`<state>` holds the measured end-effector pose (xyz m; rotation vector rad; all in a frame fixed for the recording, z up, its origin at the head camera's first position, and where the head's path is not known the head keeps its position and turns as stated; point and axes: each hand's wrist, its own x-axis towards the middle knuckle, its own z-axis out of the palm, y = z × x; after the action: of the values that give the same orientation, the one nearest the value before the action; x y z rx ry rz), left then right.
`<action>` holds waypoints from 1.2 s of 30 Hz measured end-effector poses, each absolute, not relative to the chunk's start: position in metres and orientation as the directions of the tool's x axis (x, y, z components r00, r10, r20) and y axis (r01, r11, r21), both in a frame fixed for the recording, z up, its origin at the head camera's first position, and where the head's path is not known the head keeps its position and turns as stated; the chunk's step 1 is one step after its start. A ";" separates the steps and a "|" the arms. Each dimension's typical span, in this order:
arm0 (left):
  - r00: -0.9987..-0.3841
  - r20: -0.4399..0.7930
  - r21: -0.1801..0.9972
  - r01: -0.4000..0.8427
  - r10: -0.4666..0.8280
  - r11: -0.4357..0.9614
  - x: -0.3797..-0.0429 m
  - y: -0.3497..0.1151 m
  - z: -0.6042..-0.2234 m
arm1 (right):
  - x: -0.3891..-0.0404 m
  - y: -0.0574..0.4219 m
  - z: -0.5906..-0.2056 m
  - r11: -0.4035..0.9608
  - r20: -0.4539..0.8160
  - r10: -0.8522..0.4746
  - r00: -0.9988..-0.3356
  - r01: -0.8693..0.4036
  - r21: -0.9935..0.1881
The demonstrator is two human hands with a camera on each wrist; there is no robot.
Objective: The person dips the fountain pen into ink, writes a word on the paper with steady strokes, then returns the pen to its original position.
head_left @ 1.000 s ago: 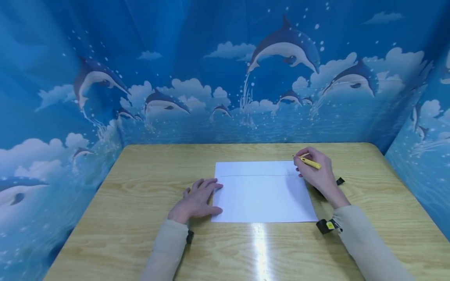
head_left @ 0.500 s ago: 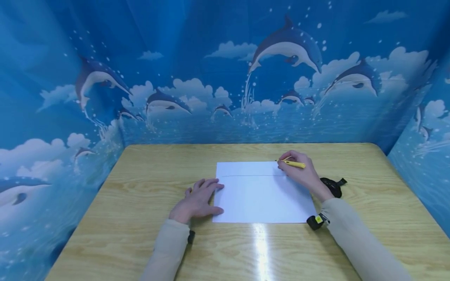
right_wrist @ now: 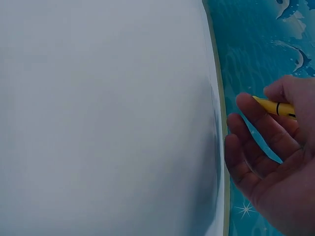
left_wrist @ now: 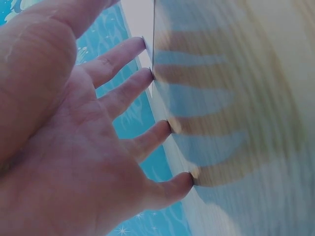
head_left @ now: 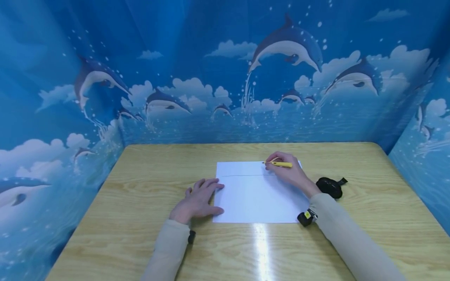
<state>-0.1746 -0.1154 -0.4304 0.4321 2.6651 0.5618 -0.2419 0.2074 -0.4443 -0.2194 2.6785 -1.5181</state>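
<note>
The right hand (head_left: 289, 171) in the head view pinches a yellow pen (head_left: 283, 164) between thumb and fingers; the pen lies nearly level, dark tip toward 9 o'clock; whether the tip touches the sheet cannot be told. The white sheet (head_left: 253, 201) lies flat on the wood-grain table (head_left: 123, 218); the pen tip is at its 12 o'clock edge, the right hand over its 1 o'clock part. One thin dark line (head_left: 246, 175) crosses the sheet's upper part, from 9 o'clock toward 3 o'clock, passing out of sight at the right hand. The left hand (head_left: 197, 201) rests at the sheet's 9 o'clock edge, fingers spread and gripping nothing; a black rounded item (head_left: 329, 187) lies on the table just beyond the sheet at 3 o'clock; a dolphin-print backdrop (head_left: 211, 23) hangs at 12 o'clock.

Left wrist view: the left palm faces the camera; four fingers reach toward 2 o'clock, set apart, fingertips down at the surface.

Right wrist view: the sheet fills the 9 o'clock side; the right hand stands at 4 o'clock, its fingers bent; the pen's yellow tapered part shows beside the thumb.
</note>
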 end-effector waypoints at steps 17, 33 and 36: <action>-0.880 -0.308 0.431 0.210 0.361 0.878 -0.174 -0.115 -0.429 | -0.260 0.199 -0.450 0.544 -0.047 -0.138 -0.989 -0.036 -0.838; -0.881 -0.310 0.429 0.205 0.357 0.880 -0.176 -0.116 -0.431 | -0.264 0.196 -0.448 0.590 -0.067 -0.138 -0.988 -0.027 -0.807; -0.877 -0.310 0.438 0.210 0.366 0.874 -0.176 -0.116 -0.431 | -0.264 0.196 -0.449 0.590 -0.066 -0.135 -0.989 -0.026 -0.807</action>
<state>-0.1756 -0.1161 -0.4305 0.4261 2.6566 0.5594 -0.2640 0.1957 -0.4486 -0.1371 2.6922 -1.3643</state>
